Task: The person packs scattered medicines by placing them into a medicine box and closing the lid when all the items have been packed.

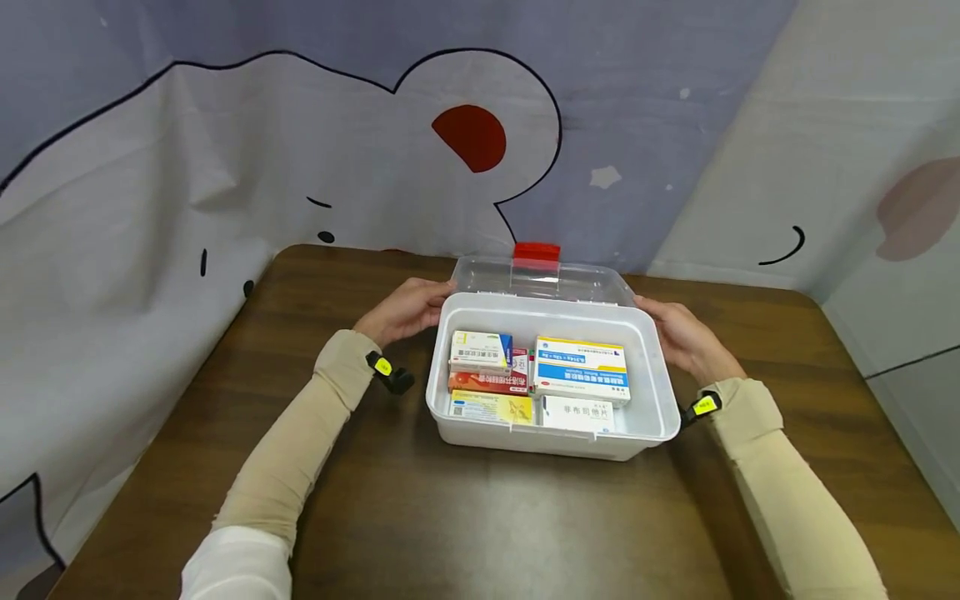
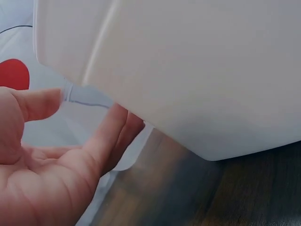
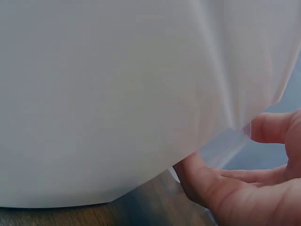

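Note:
A white plastic medicine box stands on the table with its clear lid swung back behind it, a red latch at the lid's far edge. My left hand holds the lid's left edge; in the left wrist view the thumb lies against it and the fingers reach behind the box wall. At the other side my right hand pinches the lid's right edge, its thumb showing in the right wrist view. Fingertips are partly hidden. Several medicine cartons, among them a blue-and-white one, lie inside.
The brown wooden table extends around the box. A printed cloth hangs directly behind the table and along its left side. A light panel borders the right side.

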Demonstrator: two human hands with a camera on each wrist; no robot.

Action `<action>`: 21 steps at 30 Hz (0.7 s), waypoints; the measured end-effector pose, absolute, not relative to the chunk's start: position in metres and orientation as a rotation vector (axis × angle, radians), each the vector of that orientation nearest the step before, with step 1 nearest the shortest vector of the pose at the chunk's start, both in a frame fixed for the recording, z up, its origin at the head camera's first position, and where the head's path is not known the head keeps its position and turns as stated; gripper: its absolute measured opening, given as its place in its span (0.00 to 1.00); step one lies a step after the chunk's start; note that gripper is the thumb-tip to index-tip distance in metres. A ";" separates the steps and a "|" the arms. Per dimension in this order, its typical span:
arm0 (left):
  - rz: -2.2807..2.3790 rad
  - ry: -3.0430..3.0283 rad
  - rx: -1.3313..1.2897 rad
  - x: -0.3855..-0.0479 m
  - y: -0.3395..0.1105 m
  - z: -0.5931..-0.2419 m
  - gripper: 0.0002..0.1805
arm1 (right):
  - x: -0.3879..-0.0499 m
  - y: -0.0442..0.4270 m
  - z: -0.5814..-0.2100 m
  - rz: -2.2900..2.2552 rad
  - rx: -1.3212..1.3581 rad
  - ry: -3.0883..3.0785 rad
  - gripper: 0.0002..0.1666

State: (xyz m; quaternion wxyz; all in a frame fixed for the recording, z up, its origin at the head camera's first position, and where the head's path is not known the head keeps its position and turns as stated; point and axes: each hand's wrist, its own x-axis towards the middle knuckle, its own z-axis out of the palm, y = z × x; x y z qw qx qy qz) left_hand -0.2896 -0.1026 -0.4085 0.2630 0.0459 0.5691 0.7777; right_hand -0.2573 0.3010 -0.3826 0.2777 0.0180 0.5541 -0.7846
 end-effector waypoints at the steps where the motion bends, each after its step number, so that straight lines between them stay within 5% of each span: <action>1: 2.109 1.533 0.118 -0.290 -0.102 -0.410 0.23 | -0.257 0.302 -0.383 -2.118 0.047 1.474 0.19; 12: 2.145 1.628 0.159 -0.294 -0.098 -0.406 0.24 | -0.255 0.303 -0.389 -2.343 -0.062 1.520 0.12; 21: 2.156 1.714 0.158 -0.294 -0.102 -0.393 0.24 | -0.255 0.297 -0.380 -2.315 -0.141 1.643 0.32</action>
